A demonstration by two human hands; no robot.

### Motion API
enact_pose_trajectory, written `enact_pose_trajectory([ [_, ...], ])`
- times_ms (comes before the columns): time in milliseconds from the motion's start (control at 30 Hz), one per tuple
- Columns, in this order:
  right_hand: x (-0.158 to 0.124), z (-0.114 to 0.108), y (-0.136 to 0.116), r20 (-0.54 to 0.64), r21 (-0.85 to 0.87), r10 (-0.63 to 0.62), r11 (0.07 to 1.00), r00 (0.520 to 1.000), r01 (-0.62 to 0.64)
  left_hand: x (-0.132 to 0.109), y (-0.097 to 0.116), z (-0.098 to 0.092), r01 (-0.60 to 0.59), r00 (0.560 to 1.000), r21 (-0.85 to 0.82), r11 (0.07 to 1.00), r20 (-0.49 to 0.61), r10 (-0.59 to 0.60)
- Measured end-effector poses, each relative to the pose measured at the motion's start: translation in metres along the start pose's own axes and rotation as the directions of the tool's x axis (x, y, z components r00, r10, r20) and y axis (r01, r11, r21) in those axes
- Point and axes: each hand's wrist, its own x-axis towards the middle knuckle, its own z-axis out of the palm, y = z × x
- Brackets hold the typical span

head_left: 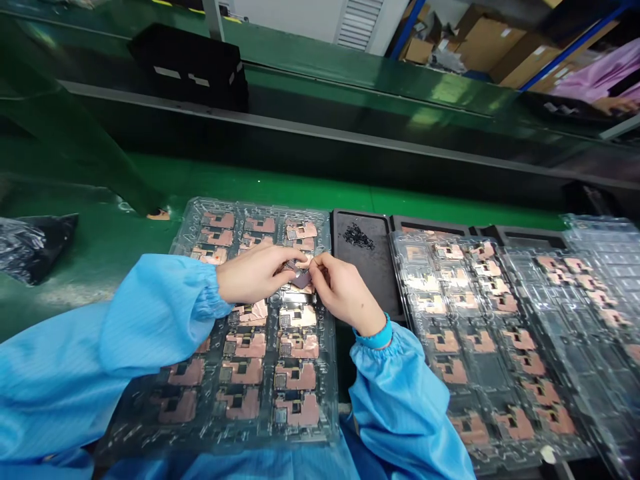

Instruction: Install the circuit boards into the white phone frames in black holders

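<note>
- Behind everything stand cardboard boxes (505, 47) on a blue steel rack (415, 27), with a pink sheet (595, 73) at the far right corner.
- A long green workbench (210, 180) runs across the view, with a raised green rail (320, 93) along its far side and a black case (187, 67) sitting on that rail.
- A crumpled black plastic bag (30, 250) lies at the bench's left edge.
- Right in front of the person, a clear plastic blister tray (197, 210) holds rows of copper-coloured circuit boards (297, 343) in its pockets.
- Just to its right is a black tray (363, 287), with a small heap of dark scraps (357, 237) at its far end.
- Further right, more clear blister trays (493, 373) overlap one another, also loaded with copper-coloured boards.
- Both forearms come in wearing blue anti-static sleeves (155, 320) gathered at the cuffs.
- The left hand (255, 272) is closed in a pinch, thumb and fingers gripping a small dark flat piece (301, 280).
- The right hand (345, 293) pinches the same piece from the other side, its fingertips (316, 267) against it.
- That piece sits over the upper middle of the front tray; whether it touches a board below, I cannot tell.
</note>
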Motion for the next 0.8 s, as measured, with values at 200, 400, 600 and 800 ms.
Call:
enact_pose_trajectory([
  [200, -0.0003, -0.0088, 0.0037, 0.036, 0.344, 0.032, 0.938, 0.999, -0.042, -0.0030, -0.0058, -0.0064, 0.046, 0.998, -0.193, 0.980, 0.039, -0.039],
  [400, 0.0009, -0.0040, 0.0015, 0.067, 0.432, 0.083, 0.896, 0.994, -0.103, -0.0032, -0.0101, -0.0046, 0.045, 0.998, -0.263, 0.964, 0.044, -0.034],
  [600, 0.0022, -0.0016, -0.0012, 0.068, 0.503, 0.110, 0.854, 0.992, -0.129, -0.0025, -0.0080, -0.0045, 0.039, 0.999, -0.277, 0.960, 0.030, -0.032],
  [800, 0.0004, -0.0034, -0.0002, 0.076, 0.517, 0.101, 0.847, 0.992, -0.125, -0.0040, -0.0079, -0.0051, 0.046, 0.999, -0.268, 0.962, 0.022, -0.042],
])
